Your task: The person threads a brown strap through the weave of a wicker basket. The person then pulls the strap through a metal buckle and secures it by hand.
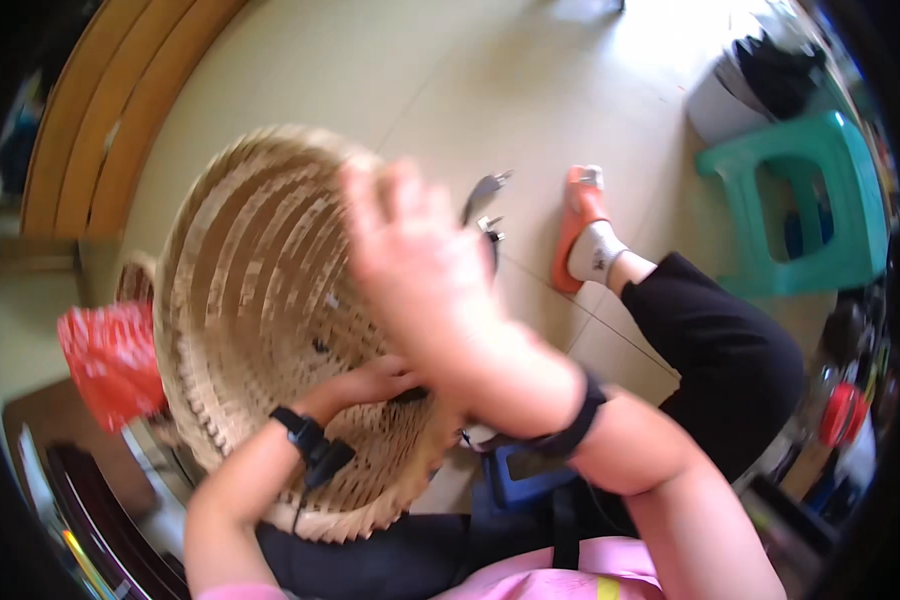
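A large woven basket (245, 230) leans tilted against my lap, its open mouth facing me. My left hand (375, 382) reaches inside it, its fingers bent near a small dark thing that the right wrist partly hides; what they grip, I cannot make out. Over the basket's right rim, my right hand (415, 265) is raised and smeared by motion. Its fingers stretch upward and apart, with nothing visible in them. Just beyond it, two dark cable ends with metal plugs (488, 190) show against the floor, the rest of them hidden. Each wrist wears a black band.
A green plastic stool (840, 265) and a grey bin (720, 105) with a black bag stand at the right. Slatted wood (100, 120) lies far left, above a red plastic bag (115, 365). My foot wears an orange slipper (570, 235). A blue device (530, 478) rests by my lap.
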### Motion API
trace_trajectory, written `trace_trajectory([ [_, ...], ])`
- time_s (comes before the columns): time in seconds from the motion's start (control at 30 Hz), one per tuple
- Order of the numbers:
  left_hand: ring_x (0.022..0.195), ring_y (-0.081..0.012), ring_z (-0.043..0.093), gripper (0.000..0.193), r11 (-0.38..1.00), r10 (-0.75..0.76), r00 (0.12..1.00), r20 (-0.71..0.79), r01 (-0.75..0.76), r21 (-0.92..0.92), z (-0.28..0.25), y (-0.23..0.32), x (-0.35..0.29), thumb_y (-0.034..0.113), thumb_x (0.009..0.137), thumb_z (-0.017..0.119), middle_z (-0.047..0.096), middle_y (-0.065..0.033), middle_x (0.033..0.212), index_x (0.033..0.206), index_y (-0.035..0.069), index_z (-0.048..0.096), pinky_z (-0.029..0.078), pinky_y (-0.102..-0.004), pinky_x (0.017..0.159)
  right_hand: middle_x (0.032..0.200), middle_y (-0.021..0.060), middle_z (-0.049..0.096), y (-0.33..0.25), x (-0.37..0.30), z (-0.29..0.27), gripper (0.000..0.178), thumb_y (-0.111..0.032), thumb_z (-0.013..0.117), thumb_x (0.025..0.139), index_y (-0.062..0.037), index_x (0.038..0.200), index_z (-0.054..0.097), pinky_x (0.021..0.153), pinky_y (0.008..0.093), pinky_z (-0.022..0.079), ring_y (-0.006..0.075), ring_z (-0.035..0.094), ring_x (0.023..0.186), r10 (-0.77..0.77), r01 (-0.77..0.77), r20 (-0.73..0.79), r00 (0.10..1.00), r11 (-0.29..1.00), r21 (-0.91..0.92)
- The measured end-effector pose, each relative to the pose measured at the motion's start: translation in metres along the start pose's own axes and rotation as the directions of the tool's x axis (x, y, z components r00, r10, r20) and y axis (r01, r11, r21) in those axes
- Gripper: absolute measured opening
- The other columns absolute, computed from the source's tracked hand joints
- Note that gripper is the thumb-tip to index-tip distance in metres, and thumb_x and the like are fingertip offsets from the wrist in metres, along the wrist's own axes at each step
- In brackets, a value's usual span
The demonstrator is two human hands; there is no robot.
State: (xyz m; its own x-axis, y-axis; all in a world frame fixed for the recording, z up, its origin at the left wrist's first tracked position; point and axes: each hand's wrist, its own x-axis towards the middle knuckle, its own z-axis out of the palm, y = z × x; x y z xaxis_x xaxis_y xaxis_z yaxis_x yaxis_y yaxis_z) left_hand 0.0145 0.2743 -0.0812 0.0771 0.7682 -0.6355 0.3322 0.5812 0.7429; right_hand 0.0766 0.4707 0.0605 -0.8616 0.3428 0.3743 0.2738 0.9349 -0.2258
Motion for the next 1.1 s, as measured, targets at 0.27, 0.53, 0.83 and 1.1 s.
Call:
trace_trajectory([
  [0.27,0.134,-0.0279,0.045,0.025,0.667,0.205,0.578,-0.79,0.509,0.544,-0.005,0.159,0.004,0.007,0.085,0.056,0.057,-0.0141,0.136,0.11,0.002,0.061,0.04,-0.0372,0.107,0.136,0.024,0.055,-0.024,-0.017,-0.001,0.06,-0.02,0.056,0.089,0.0019,0.144,0.049,0.063,0.0303,0.056,0.0285,0.057,0.105,0.196,-0.2,0.042,0.98,0.961,0.188],
  [0.53,0.144,-0.0275,0.037,0.024,0.406,0.315,0.289,-0.904,0.82,0.404,-0.027,0.21,0.03,-0.002,0.076,0.056,0.053,-0.0109,0.144,0.099,0.003,0.063,0.037,-0.034,0.113,0.136,0.0245,0.053,-0.023,-0.013,-0.002,0.058,-0.02,0.055,0.091,0.0019,0.145,0.049,0.059,0.0307,0.052,0.0324,0.056,0.107,0.204,-0.211,0.054,0.977,0.947,0.242],
  [0.83,0.141,-0.0273,0.041,0.028,0.42,0.316,0.297,-0.901,0.808,0.414,-0.032,0.204,0.021,-0.001,0.072,0.058,0.053,-0.0107,0.143,0.099,0.004,0.064,0.039,-0.0343,0.111,0.135,0.0262,0.053,-0.03,-0.015,0.0,0.058,-0.02,0.055,0.092,0.0024,0.145,0.048,0.06,0.0366,0.055,0.036,0.055,0.107,0.219,-0.222,0.041,0.975,0.938,0.264],
  [1.1,0.119,-0.02,0.05,0.024,0.796,-0.119,0.749,-0.652,0.464,0.389,-0.017,0.145,-0.015,0.015,0.094,0.053,0.058,-0.0061,0.123,0.112,0.001,0.061,0.041,-0.0343,0.103,0.139,0.0272,0.052,-0.029,-0.016,0.001,0.064,-0.016,0.061,0.086,0.0048,0.145,0.047,0.065,0.0292,0.058,0.0321,0.058,0.107,0.174,-0.179,0.042,0.984,0.959,0.22],
])
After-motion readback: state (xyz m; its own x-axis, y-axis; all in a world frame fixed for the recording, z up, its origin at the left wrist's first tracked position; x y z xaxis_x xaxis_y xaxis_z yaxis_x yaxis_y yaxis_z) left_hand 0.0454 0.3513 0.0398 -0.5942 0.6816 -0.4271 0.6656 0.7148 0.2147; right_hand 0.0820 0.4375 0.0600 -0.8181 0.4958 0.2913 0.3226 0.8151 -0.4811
